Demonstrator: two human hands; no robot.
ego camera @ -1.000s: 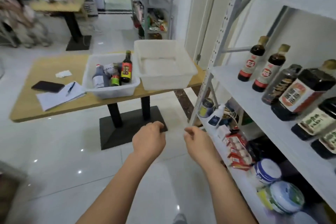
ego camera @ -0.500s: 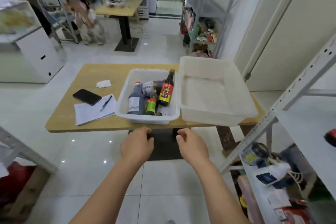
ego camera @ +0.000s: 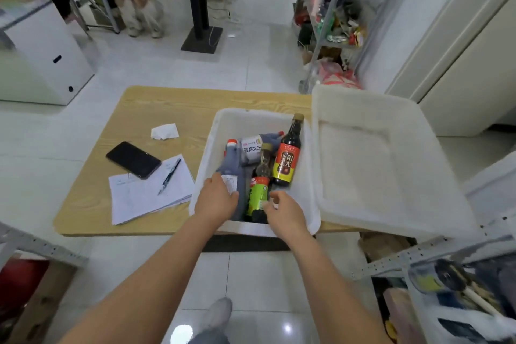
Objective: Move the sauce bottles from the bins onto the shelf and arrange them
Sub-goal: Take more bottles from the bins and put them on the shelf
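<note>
On white floor tiles [ego camera: 173, 64], a light wooden table [ego camera: 167, 103] bears two white plastic bins [ego camera: 208, 148], the left one holding four sauce bottles [ego camera: 287, 165]. The left hand [ego camera: 216, 201] touches the grey red-capped jug [ego camera: 231, 163] with relaxed fingers. The right hand [ego camera: 286, 211] hovers loosely curled and empty.

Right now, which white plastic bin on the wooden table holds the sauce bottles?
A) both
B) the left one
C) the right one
B: the red-labelled dark bottle and its neighbours sit in the left white bin; the right white bin shows only bare floor.
</note>
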